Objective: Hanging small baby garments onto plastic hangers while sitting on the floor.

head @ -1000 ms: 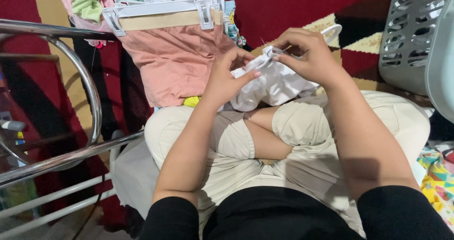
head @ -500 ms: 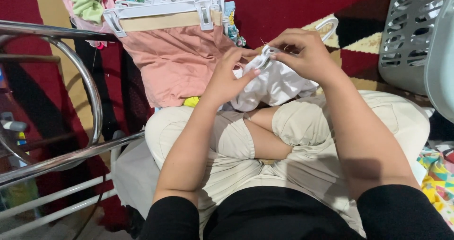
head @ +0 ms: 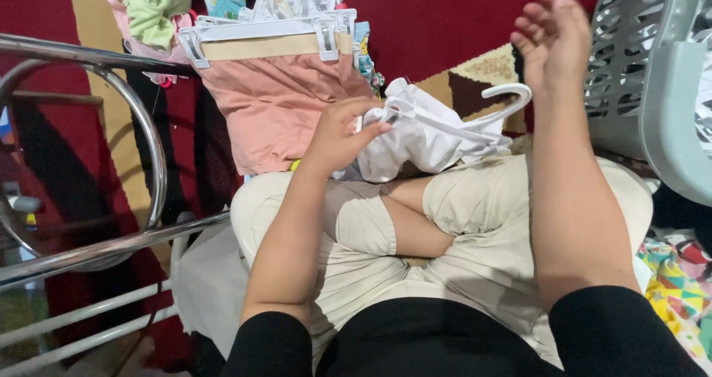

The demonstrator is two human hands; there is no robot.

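You are sitting cross-legged in pale beige shorts, looking down at a small white garment (head: 423, 139) clipped onto a white plastic hanger (head: 475, 121). The cloth is bunching into soft, crumpled folds, and the hanger's hook is curving out to the right of it. The bundle is resting just beyond your knees, near the middle of the scene.

Your left hand (head: 343, 133) is touching the garment's left end, its fingers curling inward and its thumb and fingertips pinching the hanger's clip there. Your left forearm is running up from the near edge toward it.

Your right hand (head: 552, 35) is lifting clear of the garment, up and to the right, well apart from it. It is holding nothing, with its fingers loosely spread and slightly bent, and the forearm is rising steeply below it.

Farther away, a pink garment (head: 278, 106) is hanging from another white clip hanger (head: 263, 30) on the left. A chrome metal rail (head: 81, 54) is curving along the left side, and a grey plastic laundry basket (head: 653, 73) is standing at the right.
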